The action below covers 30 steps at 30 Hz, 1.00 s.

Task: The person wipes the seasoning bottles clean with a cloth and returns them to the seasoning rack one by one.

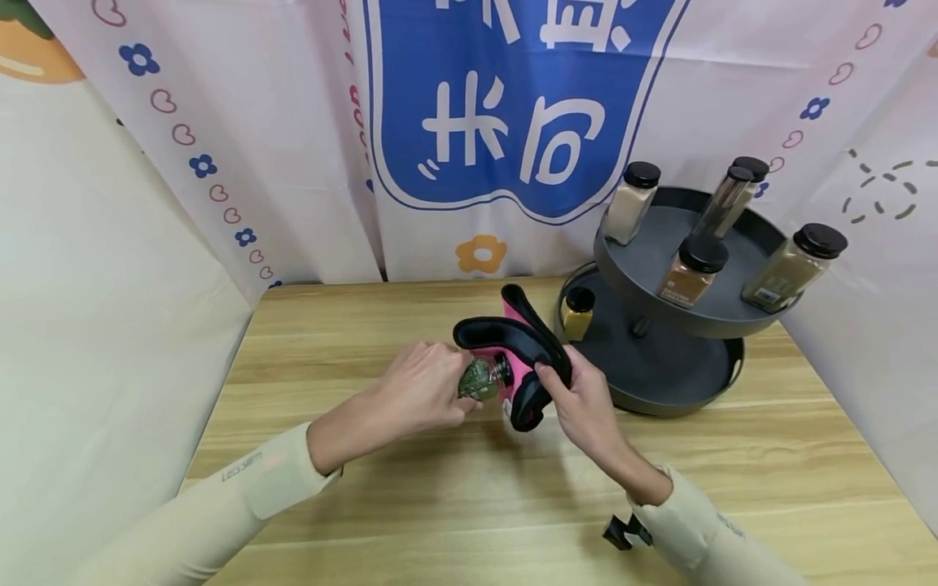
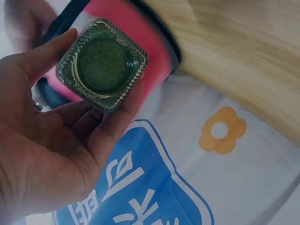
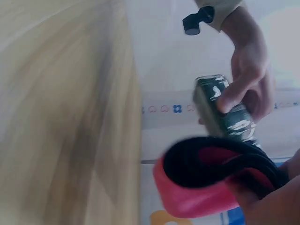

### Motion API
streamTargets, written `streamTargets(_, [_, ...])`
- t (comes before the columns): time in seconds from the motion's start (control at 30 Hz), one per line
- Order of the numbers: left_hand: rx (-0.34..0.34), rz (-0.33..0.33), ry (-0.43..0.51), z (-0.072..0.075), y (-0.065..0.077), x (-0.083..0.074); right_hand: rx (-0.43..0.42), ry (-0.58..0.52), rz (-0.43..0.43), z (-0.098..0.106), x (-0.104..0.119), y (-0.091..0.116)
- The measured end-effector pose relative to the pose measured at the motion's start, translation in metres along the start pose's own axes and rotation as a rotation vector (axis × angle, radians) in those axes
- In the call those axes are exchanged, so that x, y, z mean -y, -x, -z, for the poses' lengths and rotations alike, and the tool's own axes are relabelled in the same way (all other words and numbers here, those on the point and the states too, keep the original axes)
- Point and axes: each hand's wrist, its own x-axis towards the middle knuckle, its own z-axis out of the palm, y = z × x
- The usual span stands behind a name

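Note:
My left hand [image 1: 428, 382] grips a square glass spice jar [image 1: 478, 379] of green flakes, tipped on its side with its black lid toward the right. The jar's square base [image 2: 103, 65] faces the left wrist camera, with fingers and thumb along its sides. My right hand [image 1: 586, 403] pinches a folded pink cloth [image 1: 522, 366] with thick black edging, thumb on top of it. The cloth bends around the lid end of the jar and partly hides it. In the right wrist view, the pink cloth [image 3: 197, 197] curls open below the jar [image 3: 225, 110].
At the right stands a dark two-tier round rack [image 1: 645, 285]. Several black-lidded spice jars, including a brown one [image 1: 689, 273], stand on its upper tier; a yellow jar [image 1: 577, 316] is on the lower. A printed curtain [image 1: 308, 163] hangs behind the wooden table [image 1: 352, 513].

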Motion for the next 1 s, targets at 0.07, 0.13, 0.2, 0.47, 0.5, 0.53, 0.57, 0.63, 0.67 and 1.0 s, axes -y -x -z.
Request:
streamTargets(0.07, [-0.009,-0.003,0.009,0.000,0.002,0.000,0.008,0.010,-0.030,0.000,-0.001,-0.001])
streamTargets(0.13, [-0.014,-0.001,0.014,-0.001,0.002,0.000,0.003,-0.002,-0.027,0.001,0.000,0.000])
streamTargets(0.2, [-0.021,-0.005,0.010,-0.002,0.003,0.000,-0.005,-0.029,-0.001,0.002,0.003,0.001])
streamTargets(0.47, [-0.026,0.004,0.047,0.001,0.006,-0.003,0.029,0.001,-0.077,-0.002,0.001,-0.003])
streamTargets(0.5, [-0.023,0.012,0.050,0.002,0.006,-0.003,0.031,-0.002,-0.094,-0.002,0.001,-0.003])
streamTargets(0.53, [-0.015,0.018,0.050,0.002,0.006,-0.003,0.026,-0.007,-0.103,-0.003,0.001,-0.002])
streamTargets(0.57, [-0.011,0.022,0.046,0.002,0.006,-0.003,0.014,-0.023,-0.103,-0.003,0.001,-0.002])
streamTargets(0.63, [-0.007,0.025,0.035,0.001,0.006,-0.003,-0.023,-0.049,-0.075,-0.002,0.004,0.000])
streamTargets(0.67, [-0.005,0.024,0.028,0.000,0.005,-0.003,-0.047,-0.060,-0.050,-0.002,0.006,0.001])
streamTargets(1.0, [-0.010,0.023,0.045,-0.001,0.005,-0.005,-0.041,0.031,-0.004,-0.004,0.003,0.002])
